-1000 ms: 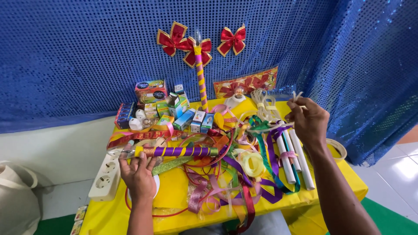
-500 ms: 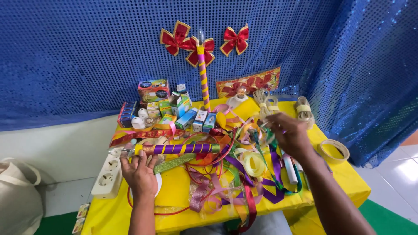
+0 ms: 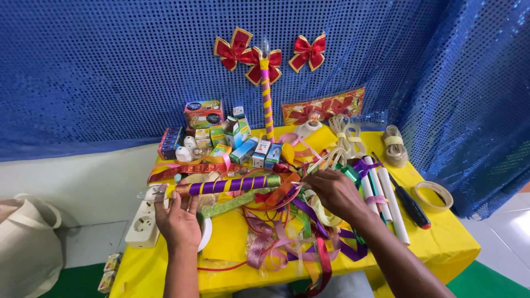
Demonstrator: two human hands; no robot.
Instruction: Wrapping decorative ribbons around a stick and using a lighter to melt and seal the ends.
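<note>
My left hand (image 3: 178, 219) lies palm up under the left end of a tube wrapped in purple and yellow ribbon (image 3: 232, 184), fingers touching it. My right hand (image 3: 334, 192) reaches into a tangle of coloured ribbons (image 3: 287, 232) in the middle of the yellow table (image 3: 441, 243), fingertips pinching a strand near the tube's right end. An upright ribbon-wrapped stick (image 3: 266, 99) stands at the back between red bows (image 3: 234, 49).
Small boxes (image 3: 232, 140) and bulbs crowd the back left. White tubes (image 3: 386, 204), a black-handled screwdriver (image 3: 411, 205), a tape roll (image 3: 433, 196) and cord bundles (image 3: 393, 144) lie at right. A white power strip (image 3: 142, 226) hangs at the left edge. A blue sequin curtain is behind.
My right hand came down from the back right of the table toward the middle and now sits in the ribbon pile. The left hand stayed under the tube.
</note>
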